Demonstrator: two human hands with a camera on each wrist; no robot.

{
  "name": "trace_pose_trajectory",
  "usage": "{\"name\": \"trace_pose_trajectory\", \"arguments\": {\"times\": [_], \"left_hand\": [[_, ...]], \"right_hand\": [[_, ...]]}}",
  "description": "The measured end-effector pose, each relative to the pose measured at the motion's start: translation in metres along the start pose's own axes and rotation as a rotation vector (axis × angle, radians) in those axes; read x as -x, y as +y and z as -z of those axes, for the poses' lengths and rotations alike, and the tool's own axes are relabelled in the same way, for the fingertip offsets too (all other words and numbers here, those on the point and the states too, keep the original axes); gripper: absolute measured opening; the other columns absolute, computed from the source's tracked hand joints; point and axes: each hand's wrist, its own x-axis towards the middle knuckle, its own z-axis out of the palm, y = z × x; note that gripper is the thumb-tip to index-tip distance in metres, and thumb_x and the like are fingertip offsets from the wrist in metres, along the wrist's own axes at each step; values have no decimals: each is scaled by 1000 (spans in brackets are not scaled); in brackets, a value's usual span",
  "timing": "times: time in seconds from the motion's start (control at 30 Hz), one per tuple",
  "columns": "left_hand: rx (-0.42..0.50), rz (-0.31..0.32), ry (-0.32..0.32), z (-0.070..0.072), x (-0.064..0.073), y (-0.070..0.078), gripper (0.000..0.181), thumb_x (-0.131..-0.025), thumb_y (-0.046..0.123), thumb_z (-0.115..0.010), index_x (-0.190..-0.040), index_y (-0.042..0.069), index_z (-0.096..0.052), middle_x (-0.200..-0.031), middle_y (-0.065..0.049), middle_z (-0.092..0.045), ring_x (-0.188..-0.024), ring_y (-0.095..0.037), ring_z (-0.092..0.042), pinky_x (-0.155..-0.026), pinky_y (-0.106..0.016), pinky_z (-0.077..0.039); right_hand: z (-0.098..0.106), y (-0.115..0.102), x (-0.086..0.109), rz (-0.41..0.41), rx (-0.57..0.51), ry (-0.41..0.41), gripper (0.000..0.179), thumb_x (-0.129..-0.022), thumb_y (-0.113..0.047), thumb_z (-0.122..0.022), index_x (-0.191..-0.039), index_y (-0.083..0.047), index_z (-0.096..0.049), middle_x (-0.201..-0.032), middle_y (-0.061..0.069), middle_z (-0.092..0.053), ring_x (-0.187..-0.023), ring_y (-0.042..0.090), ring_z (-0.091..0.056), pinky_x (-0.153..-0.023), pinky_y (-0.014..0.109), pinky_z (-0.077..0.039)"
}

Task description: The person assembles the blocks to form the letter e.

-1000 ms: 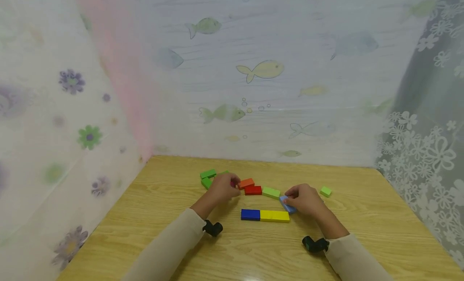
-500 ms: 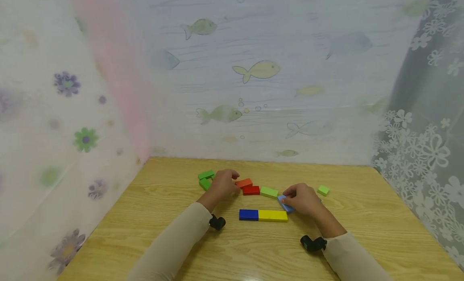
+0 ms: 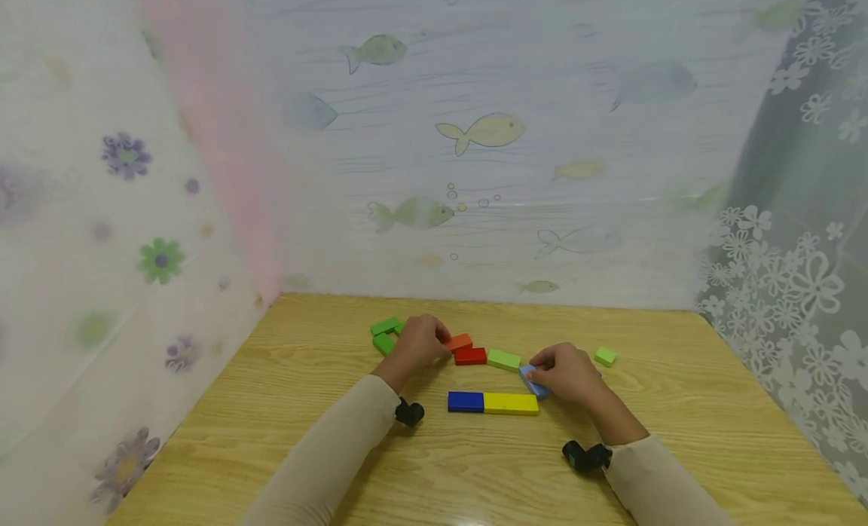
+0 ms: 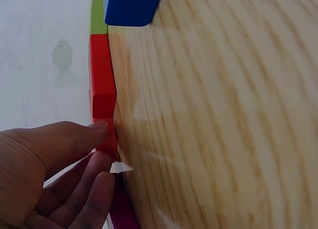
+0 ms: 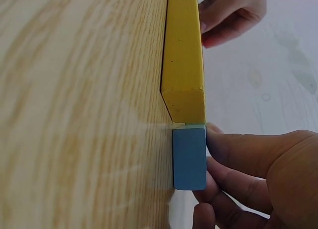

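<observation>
My left hand (image 3: 415,347) pinches the near end of an orange block (image 3: 461,343) between thumb and fingers. A red block (image 3: 471,356) touches that block, and a light green block (image 3: 504,359) continues the row to the right. Under the left fingers, the left wrist view shows part of a purple block (image 4: 122,209). With thumb and fingers, my right hand (image 3: 568,375) holds a light blue block (image 3: 532,381), which slants down on the table at the row's right end. Its blue-grey end face (image 5: 189,159) shows in the right wrist view.
Nearer to me, a dark blue block (image 3: 466,402) lies end to end with yellow blocks (image 3: 511,404). Several green blocks (image 3: 386,326) sit left of my left hand. One small green block (image 3: 605,356) stands on the right of the wooden table (image 3: 475,466). Printed curtains surround the table.
My left hand has shifted slightly right, and its fingers have come onto the orange block. The right hand keeps its hold on the light blue block, with little movement.
</observation>
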Motion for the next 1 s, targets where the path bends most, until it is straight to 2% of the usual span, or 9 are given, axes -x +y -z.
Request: {"name": "trace_pose_trajectory", "arguments": {"times": [0.23,0.5,0.8,1.0], "left_hand": [[-6,15,2,0,1,0,14,-84,13,-86,-97,9,-82,-95,-1,-75,-91,-20,-64,-82,-37,-58],[18,27,24,0,1,-4,13,-83,13,-85,-96,9,-83,-96,-1,-75,-90,-20,-65,-80,-37,-58],[-5,-4,93,10,4,-6,13,-81,15,-87,-93,11,-83,-95,-1,-77,-91,-20,-66,-82,-37,-58],[17,-6,105,17,10,-8,14,-84,16,-84,-97,11,-83,-100,-2,-77,-94,-21,-67,-83,-38,-58]], "right_hand": [[0,0,-2,-2,3,-4,25,-94,-22,-76,-114,-7,-78,-98,2,-74,-87,15,-65,-74,32,-55],[0,0,-1,7,1,-2,25,-94,-22,-76,-114,-6,-78,-99,3,-75,-88,16,-66,-74,32,-56],[0,1,-1,12,19,4,26,-94,-22,-76,-114,-6,-78,-98,2,-74,-87,15,-66,-74,34,-56],[1,-1,-1,15,19,2,25,-94,-22,-76,-114,-6,-78,-97,3,-74,-87,16,-66,-73,32,-55]]}}
